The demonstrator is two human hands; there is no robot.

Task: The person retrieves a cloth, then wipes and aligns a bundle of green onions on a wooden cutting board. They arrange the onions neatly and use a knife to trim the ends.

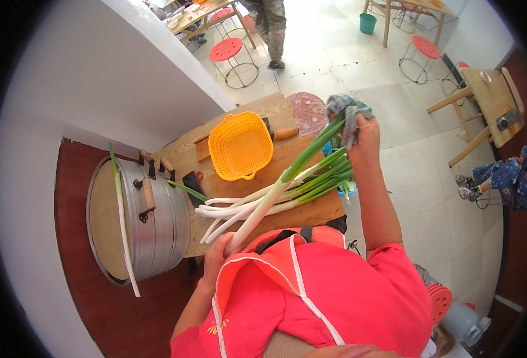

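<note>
My left hand [218, 255] grips the white root end of a long green onion [285, 176], close to my apron [241, 268]. The stalk slants up and away to my right hand [365, 132], which holds a checkered cloth [350, 109] wrapped around its green leaves. Below the stalk, several more green onions [245, 208] lie on a wooden board [317, 215], white ends to the left. Their leaf tips pass beneath my right forearm, partly hidden. Another single green onion [121, 215] lies across the top of an aluminium steamer pot [162, 223] at left.
A yellow plastic basket [241, 145] sits on the wooden table [263, 105], beside a wooden-handled knife [285, 133]. A dark phone-like object [194, 185] lies near the pot. Red stools [226, 49] stand beyond. One person walks ahead [272, 31]; another sits at right [500, 176].
</note>
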